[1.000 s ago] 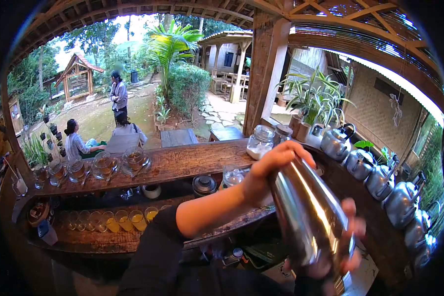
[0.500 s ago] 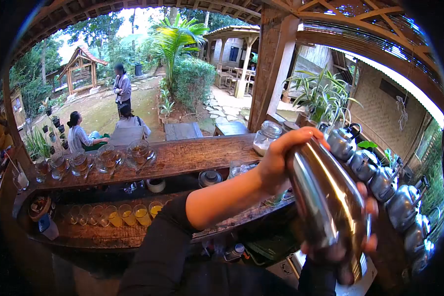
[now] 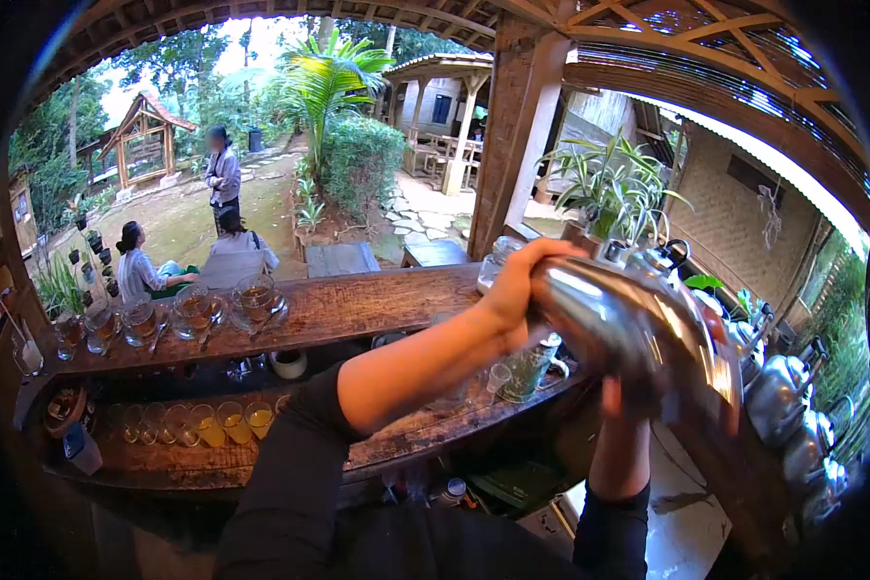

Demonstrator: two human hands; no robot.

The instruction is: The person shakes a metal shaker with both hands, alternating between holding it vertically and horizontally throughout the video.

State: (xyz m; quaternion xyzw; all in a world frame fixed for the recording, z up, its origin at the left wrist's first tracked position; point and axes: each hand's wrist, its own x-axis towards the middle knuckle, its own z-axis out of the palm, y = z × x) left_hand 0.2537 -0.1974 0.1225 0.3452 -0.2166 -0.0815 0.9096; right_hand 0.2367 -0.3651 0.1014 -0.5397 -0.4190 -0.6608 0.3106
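Both hands grip a shiny metal cocktail shaker (image 3: 638, 314), blurred by motion and tilted close to level in front of me. My left hand (image 3: 524, 285) is closed over its left end, the thumb side along the top. Around the right, lower part wraps my right hand (image 3: 617, 398), mostly hidden behind the metal; a few fingertips show at the far side. Behind the shaker, on the lower counter, stands a patterned mug (image 3: 527, 372) with a small clear cup (image 3: 498, 377) beside it.
Glass cups of dark drink (image 3: 195, 307) on saucers line the upper wooden counter (image 3: 377, 307). Glasses of yellow drink (image 3: 232, 423) stand on the lower shelf. Several metal kettles (image 3: 781, 394) run along the right. A glass jar (image 3: 493, 266) is behind my left hand. People (image 3: 224, 184) are outside.
The shaker has swung up from a steep slant to a flatter tilt, both hands staying on it. My right forearm now shows below it, and the view has shifted slightly right.
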